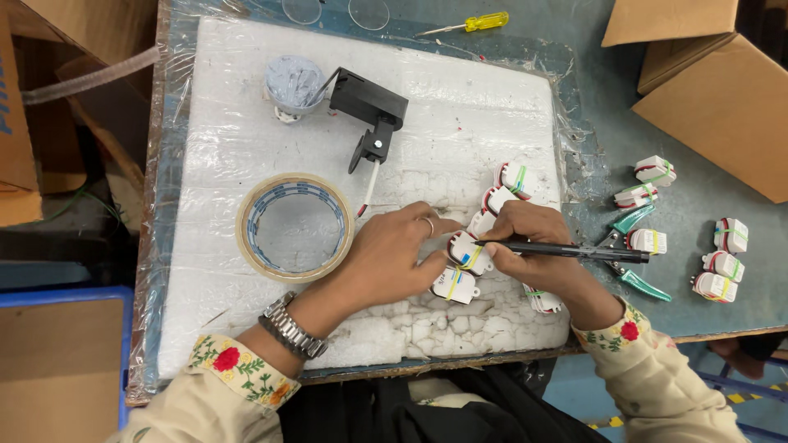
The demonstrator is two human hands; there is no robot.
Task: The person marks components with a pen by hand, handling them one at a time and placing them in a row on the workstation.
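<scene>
My left hand (392, 254) rests on the white foam pad (246, 131) and steadies a small white part (465, 251) wound with coloured wires. My right hand (529, 246) holds a black pen (566, 248), its tip touching that part. A second white part (454, 285) lies just below it, against my left fingers. More such parts (507, 182) lie in a row above my right hand, and one (542, 300) shows under my right wrist.
A roll of clear tape (295, 226) lies left of my left hand. A black device (369, 111) and a grey cup (294, 84) sit at the back. Green-handled pliers (632, 250), several white parts (721, 262), a yellow screwdriver (476, 23) and cardboard boxes (722, 90) are to the right.
</scene>
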